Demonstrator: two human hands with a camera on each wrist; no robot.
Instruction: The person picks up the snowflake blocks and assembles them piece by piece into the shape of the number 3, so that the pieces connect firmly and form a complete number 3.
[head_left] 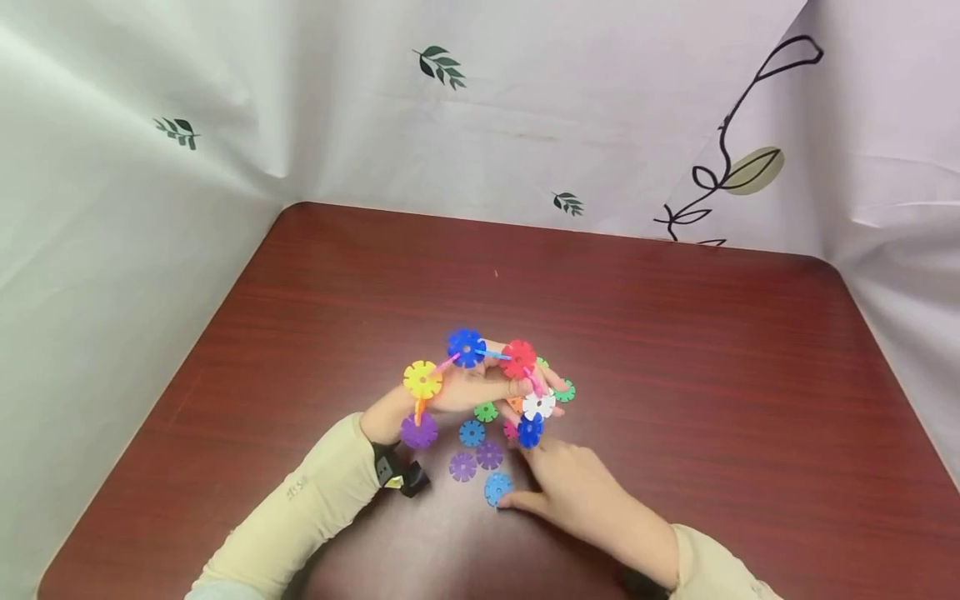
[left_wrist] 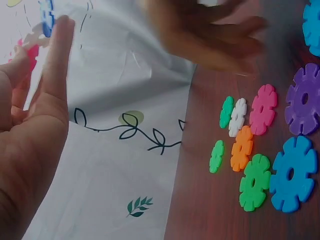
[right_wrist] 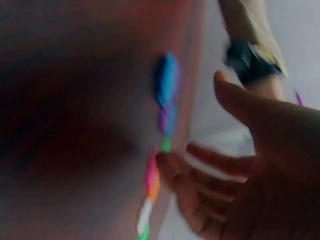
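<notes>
Chain of slotted plastic discs, one, held aloft above the tabletop; from the left: purple, orange, yellow, pink, blue, light blue, red, pink, white, blue. Left hand: pinching the chain at the pink disc beside the white. Right hand: released, fingers loosely spread, near the loose discs, multicoloured, lying flat, grouped. Beyond: pale leaf-printed cloth.

A dark red wood-grain table bears loose notched discs in several bright colours.
</notes>
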